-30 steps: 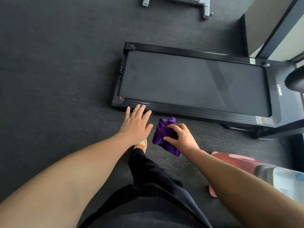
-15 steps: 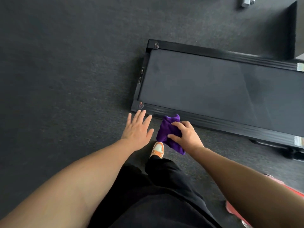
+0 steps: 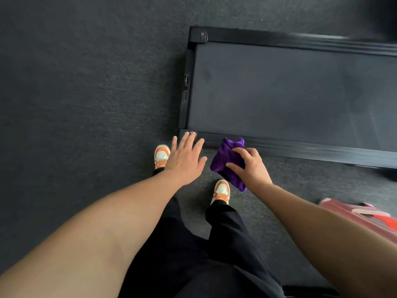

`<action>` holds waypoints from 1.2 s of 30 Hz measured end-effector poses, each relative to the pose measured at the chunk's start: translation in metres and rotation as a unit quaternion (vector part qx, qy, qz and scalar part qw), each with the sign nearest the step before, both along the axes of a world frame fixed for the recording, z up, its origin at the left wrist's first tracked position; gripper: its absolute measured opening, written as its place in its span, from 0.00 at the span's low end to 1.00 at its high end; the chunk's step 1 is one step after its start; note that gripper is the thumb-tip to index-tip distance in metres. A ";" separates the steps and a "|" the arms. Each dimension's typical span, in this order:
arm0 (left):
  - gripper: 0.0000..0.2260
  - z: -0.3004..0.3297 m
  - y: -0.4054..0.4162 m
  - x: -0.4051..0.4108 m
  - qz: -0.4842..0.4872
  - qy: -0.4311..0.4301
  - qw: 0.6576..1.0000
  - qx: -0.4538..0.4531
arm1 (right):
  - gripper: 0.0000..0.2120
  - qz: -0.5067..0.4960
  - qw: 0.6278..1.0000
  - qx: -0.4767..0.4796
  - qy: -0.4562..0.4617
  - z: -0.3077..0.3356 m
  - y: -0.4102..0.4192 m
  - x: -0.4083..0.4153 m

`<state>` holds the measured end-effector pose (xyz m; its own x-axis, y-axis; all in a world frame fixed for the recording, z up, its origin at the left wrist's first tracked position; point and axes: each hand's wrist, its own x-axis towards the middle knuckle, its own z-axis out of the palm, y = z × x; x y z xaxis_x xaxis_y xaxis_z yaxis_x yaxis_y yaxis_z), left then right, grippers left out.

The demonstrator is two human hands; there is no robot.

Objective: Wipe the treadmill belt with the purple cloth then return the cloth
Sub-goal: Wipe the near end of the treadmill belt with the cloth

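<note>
While the purple cloth [image 3: 228, 163] hangs short of the belt [image 3: 290, 95], wiping looks unstarted
Right hand [image 3: 250, 166] grips it bunched; left hand [image 3: 185, 158] splayed wide, holding nothing; return pending

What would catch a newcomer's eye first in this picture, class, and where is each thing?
The purple cloth stands out most, bunched in the right hand at centre, just short of the treadmill's near rail. Beside it the left hand spreads open. Below them, orange-and-white shoes brighten the dark floor, and the treadmill belt fills the upper right.
</note>
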<state>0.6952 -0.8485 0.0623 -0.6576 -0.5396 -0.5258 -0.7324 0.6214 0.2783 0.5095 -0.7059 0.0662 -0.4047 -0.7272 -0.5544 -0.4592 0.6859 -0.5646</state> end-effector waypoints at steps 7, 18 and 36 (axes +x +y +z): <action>0.27 -0.081 -0.101 -0.001 -0.064 -0.003 0.997 0.031 | 0.25 -0.106 0.994 0.005 0.021 -0.060 -0.072 0.024; 0.26 -0.267 -0.184 -0.048 -0.123 0.002 0.992 0.016 | 0.25 -0.214 0.977 -0.009 0.020 -0.230 -0.141 0.016; 0.28 -0.515 -0.243 -0.146 -0.143 0.110 0.978 -0.106 | 0.28 0.009 0.938 -0.013 0.346 -0.474 -0.217 -0.028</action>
<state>0.5496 -1.0918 -0.4531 -0.8820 -0.3991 -0.2504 -0.4575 0.8525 0.2529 0.4811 -0.9226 -0.4082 -0.6481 -0.7476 -0.1454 -0.7336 0.6640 -0.1444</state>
